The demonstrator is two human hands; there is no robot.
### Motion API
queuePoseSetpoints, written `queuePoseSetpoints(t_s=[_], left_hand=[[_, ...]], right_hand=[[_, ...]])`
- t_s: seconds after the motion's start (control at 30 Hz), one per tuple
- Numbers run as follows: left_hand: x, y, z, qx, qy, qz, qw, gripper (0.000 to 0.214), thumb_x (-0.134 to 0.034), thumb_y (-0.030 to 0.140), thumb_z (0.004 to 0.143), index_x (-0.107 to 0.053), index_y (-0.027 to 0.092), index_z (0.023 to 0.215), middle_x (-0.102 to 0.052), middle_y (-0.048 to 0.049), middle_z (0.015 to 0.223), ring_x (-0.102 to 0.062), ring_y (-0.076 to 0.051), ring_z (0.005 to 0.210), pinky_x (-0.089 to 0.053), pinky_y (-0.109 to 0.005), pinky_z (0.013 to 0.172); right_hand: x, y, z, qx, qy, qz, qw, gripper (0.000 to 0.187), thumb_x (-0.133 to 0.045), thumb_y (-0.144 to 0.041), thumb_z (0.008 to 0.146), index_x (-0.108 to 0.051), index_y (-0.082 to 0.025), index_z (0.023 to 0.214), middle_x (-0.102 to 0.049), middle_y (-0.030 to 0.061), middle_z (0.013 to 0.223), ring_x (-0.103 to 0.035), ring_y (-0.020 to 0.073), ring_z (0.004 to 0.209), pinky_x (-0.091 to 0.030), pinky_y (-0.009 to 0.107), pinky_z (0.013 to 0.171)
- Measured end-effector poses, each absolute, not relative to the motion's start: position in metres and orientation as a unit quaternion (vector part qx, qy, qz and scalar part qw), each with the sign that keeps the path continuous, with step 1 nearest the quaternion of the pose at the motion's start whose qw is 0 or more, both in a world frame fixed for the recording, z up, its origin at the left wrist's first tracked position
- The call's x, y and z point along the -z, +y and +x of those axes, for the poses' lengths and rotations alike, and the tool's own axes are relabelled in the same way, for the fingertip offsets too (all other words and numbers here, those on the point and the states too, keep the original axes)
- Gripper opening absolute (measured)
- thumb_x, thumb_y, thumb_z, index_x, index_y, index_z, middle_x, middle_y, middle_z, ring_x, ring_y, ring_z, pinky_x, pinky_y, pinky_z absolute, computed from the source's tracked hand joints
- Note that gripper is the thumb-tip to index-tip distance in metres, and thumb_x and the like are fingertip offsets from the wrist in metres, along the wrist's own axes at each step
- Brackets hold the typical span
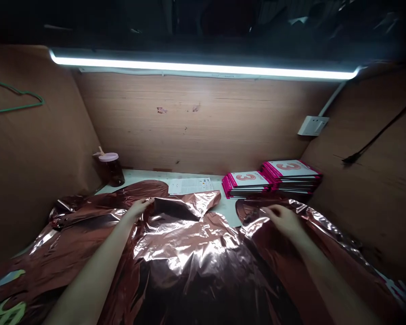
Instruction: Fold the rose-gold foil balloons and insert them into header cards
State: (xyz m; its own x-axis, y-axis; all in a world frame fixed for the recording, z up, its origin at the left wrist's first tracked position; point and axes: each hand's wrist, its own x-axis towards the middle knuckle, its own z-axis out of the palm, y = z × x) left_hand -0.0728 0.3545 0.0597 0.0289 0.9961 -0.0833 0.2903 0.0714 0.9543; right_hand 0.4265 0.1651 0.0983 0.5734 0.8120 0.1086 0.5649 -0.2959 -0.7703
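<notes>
Left hand: thumb and fingers pinched on a raised fold of rose-brown foil, arm reaching up from the lower left. Right hand: fingers curled, tips at the foil on the other side; firm grip or mere touch, cannot tell. Foil lies crumpled and glossy between and beneath both arms, covering most of the tabletop, with more spread to left and right.

Beyond the foil, between the hands, a printed sheet lies flat. Past the right hand, two stacks side by side: shorter stack, taller stack, both pink-edged, tops marked "3". Far left corner: lidded dark cup, upright. Lower left, on the foil, a yellow-green object, cut off by the frame. Wooden back panel behind; lit tube across its top.
</notes>
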Motion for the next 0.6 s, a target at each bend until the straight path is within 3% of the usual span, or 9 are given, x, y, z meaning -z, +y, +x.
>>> queuePoseSetpoints(t_s=[0.13, 0.3, 0.43, 0.5, 0.6], left_hand=[[-0.057, 0.364, -0.058, -0.425, 0.529, 0.56, 0.475, 0.063, -0.078, 0.067, 0.05, -0.068, 0.015, 0.084, -0.07, -0.0056, 0.078, -0.064, -0.019, 0.072, -0.048, -0.028, 0.067], [-0.056, 0.371, -0.055, -0.433, 0.5, 0.579, 0.477, 0.059, -0.079, 0.063, 0.054, -0.072, 0.015, 0.088, -0.073, -0.0075, 0.087, -0.066, -0.021, 0.083, -0.048, -0.028, 0.075], [-0.05, 0.379, -0.05, -0.428, 0.522, 0.59, 0.443, 0.053, -0.078, 0.061, 0.058, -0.071, 0.014, 0.08, -0.071, -0.0068, 0.079, -0.064, -0.02, 0.077, -0.048, -0.028, 0.071], [-0.048, 0.386, -0.042, -0.422, 0.545, 0.59, 0.421, 0.046, -0.075, 0.057, 0.067, -0.069, 0.013, 0.08, -0.07, -0.0052, 0.076, -0.063, -0.017, 0.072, -0.049, -0.03, 0.069], [-0.057, 0.399, -0.023, -0.419, 0.593, 0.579, 0.369, 0.036, -0.067, 0.046, 0.081, -0.067, 0.011, 0.091, -0.07, -0.0085, 0.092, -0.065, -0.019, 0.086, -0.051, -0.036, 0.082]], right_hand=[[-0.083, 0.275, 0.359, -0.293, -0.425, -0.77, 0.376, 0.027, -0.064, -0.04, 0.09, -0.064, -0.014, 0.101, -0.067, 0.0032, 0.094, -0.064, 0.0146, 0.079, -0.055, 0.032, 0.073], [-0.06, 0.329, 0.34, -0.38, -0.341, -0.79, 0.339, 0.032, -0.059, -0.04, 0.094, -0.06, -0.014, 0.113, -0.064, 0.0065, 0.105, -0.064, 0.0162, 0.086, -0.056, 0.034, 0.074], [-0.055, 0.333, 0.351, -0.39, -0.335, -0.783, 0.35, 0.03, -0.059, -0.037, 0.094, -0.059, -0.014, 0.115, -0.063, 0.0065, 0.108, -0.064, 0.0164, 0.087, -0.056, 0.034, 0.074], [-0.059, 0.337, 0.353, -0.371, -0.349, -0.777, 0.37, 0.03, -0.058, -0.037, 0.095, -0.06, -0.014, 0.114, -0.064, 0.0056, 0.105, -0.064, 0.0156, 0.085, -0.056, 0.033, 0.072], [-0.074, 0.339, 0.355, -0.332, -0.371, -0.775, 0.39, 0.033, -0.054, -0.044, 0.096, -0.061, -0.014, 0.107, -0.064, 0.0033, 0.094, -0.062, 0.0129, 0.073, -0.054, 0.029, 0.065]])
